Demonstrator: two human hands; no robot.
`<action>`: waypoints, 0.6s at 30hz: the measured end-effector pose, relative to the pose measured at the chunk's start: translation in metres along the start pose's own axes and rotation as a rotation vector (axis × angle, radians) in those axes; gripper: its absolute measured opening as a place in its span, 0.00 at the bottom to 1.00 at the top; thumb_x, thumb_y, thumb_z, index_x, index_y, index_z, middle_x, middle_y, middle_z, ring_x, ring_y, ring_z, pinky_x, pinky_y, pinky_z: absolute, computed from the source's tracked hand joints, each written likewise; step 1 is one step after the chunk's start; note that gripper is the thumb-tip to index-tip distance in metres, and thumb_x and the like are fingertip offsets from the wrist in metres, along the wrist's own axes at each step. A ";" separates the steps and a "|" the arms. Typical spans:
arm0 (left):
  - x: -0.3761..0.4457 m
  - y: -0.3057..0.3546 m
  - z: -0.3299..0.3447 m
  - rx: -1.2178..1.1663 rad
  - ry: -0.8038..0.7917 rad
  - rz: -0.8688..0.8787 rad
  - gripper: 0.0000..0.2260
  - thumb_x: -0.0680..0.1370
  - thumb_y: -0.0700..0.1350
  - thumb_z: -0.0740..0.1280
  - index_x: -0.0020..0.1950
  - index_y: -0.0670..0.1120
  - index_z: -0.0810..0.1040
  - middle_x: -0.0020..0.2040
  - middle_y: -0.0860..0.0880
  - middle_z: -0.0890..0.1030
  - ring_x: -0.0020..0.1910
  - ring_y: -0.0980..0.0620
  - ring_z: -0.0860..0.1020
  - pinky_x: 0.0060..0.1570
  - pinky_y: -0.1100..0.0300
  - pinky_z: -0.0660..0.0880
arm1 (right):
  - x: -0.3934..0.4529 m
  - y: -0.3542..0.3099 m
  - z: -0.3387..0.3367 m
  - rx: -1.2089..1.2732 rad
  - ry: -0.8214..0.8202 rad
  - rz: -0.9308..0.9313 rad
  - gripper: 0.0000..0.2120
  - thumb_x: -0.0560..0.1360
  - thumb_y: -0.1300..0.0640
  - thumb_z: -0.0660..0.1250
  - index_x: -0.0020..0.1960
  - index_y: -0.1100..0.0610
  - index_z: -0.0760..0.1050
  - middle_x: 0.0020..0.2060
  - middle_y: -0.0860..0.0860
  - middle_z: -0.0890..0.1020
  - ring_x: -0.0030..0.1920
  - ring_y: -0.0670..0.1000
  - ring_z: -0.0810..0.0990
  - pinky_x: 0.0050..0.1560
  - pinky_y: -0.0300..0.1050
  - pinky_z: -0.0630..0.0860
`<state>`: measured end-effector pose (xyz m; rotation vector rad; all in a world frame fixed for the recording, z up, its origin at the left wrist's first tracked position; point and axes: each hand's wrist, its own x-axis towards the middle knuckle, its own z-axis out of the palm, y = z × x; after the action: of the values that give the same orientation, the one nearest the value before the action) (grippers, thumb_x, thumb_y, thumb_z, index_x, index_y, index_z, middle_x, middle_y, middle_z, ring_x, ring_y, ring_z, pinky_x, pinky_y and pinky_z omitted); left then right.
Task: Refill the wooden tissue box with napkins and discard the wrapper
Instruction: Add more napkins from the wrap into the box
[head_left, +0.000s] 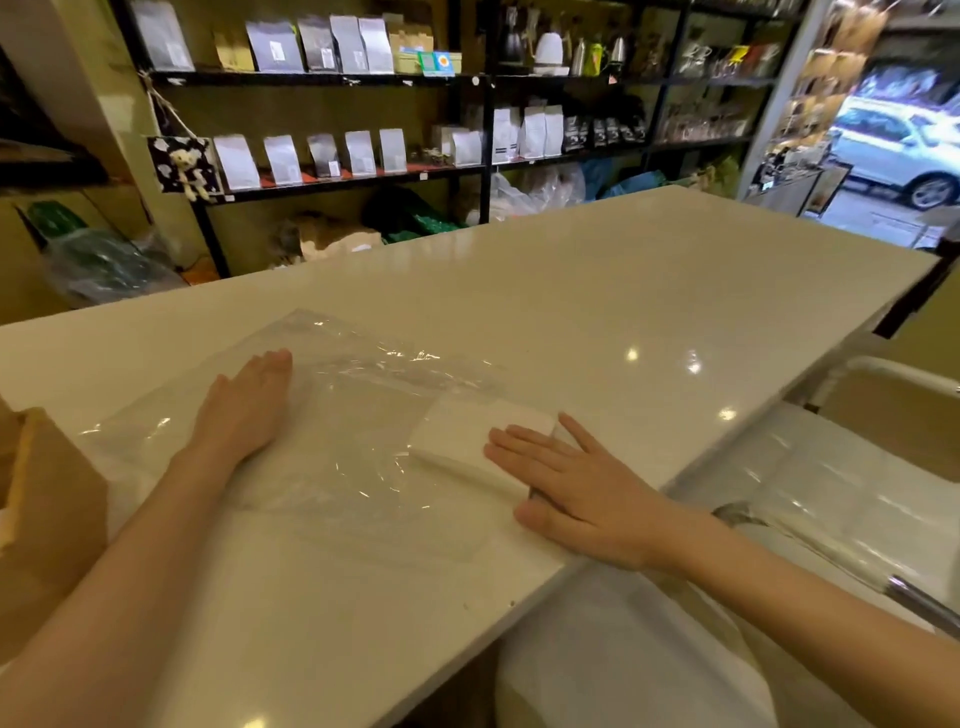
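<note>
**Both hands flat on clear wrapper spread over white counter**

Head view: glossy white counter (597, 291) filling the middle, running away toward dark shelves (363, 171) stocked with silver and white pouches. Clear plastic wrapper (332, 415) lying mostly flattened on the near part of the counter, creased and catching glare along its far edge. Left hand (249, 405) pressed palm-down on the wrapper's left portion, fingers straight and close together, gripping nothing. Right hand (566, 483) also palm-down, fingers spread wide, resting at the wrapper's right end near the counter edge, closed around nothing. Small stack of white napkins (467, 436) just under and left of the right fingertips, seemingly within the wrapper's right end; hard to tell whether fully inside the plastic or partly out. Both forearms bare, entering from the bottom corners.

At the far left edge, brown cardboard box (47, 509) standing on the counter, only partly in frame, well apart from the napkins. Wooden tissue box not made out anywhere with certainty. To the right, below counter level, white chair (841, 499) with something covered in shiny plastic on its seat. Beyond the shelves on the right, bright opening with a white car (904, 150) outside.
</note>
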<state>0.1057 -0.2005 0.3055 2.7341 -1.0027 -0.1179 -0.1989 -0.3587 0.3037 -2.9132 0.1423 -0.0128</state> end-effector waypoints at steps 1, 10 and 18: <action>0.001 0.000 0.000 0.026 0.010 0.012 0.21 0.80 0.40 0.46 0.73 0.41 0.54 0.76 0.42 0.54 0.75 0.45 0.54 0.72 0.45 0.50 | -0.007 0.001 0.000 0.007 0.015 -0.008 0.31 0.74 0.36 0.38 0.75 0.45 0.45 0.74 0.40 0.47 0.74 0.37 0.41 0.72 0.45 0.30; 0.005 -0.001 0.006 0.054 0.056 0.038 0.21 0.80 0.46 0.43 0.71 0.45 0.61 0.76 0.45 0.57 0.75 0.47 0.54 0.72 0.45 0.46 | -0.056 0.006 0.003 0.017 0.168 -0.017 0.34 0.68 0.48 0.62 0.73 0.46 0.57 0.73 0.42 0.61 0.73 0.39 0.54 0.75 0.47 0.43; -0.013 0.009 -0.002 0.021 0.419 0.064 0.19 0.76 0.45 0.48 0.41 0.40 0.77 0.48 0.37 0.80 0.52 0.37 0.76 0.52 0.47 0.67 | -0.074 0.004 -0.006 -0.084 0.413 -0.012 0.19 0.71 0.54 0.63 0.62 0.45 0.70 0.56 0.43 0.81 0.59 0.39 0.75 0.70 0.50 0.56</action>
<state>0.0907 -0.1987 0.3092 2.5806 -0.9658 0.4585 -0.2731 -0.3565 0.3087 -2.9529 0.1955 -0.6258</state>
